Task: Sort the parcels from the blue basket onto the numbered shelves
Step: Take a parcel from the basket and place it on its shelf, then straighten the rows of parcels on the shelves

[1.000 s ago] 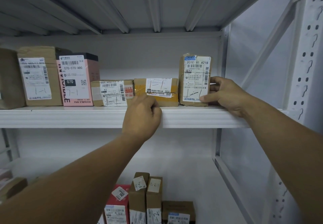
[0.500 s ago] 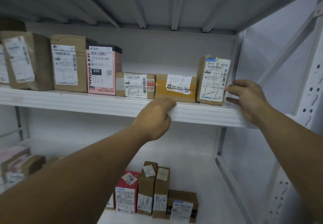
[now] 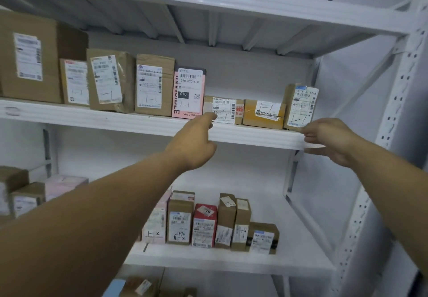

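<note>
Now both your hands are empty at the front edge of the upper shelf (image 3: pixel 139 123).
Your left hand (image 3: pixel 194 143) is loosely curled, one finger tipped toward the low taped parcel (image 3: pixel 223 112) just above it. Your right hand (image 3: pixel 331 141) hangs released, fingers slack, just below the upright labelled parcel (image 3: pixel 300 106) at the row's end. Between your hands, slightly above them, lies the yellow-taped parcel (image 3: pixel 264 113), touching both neighbours.

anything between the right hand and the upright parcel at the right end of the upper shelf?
Nothing visible. The right hand is empty at the upper shelf edge, just below and in front of the upright parcel.
</note>
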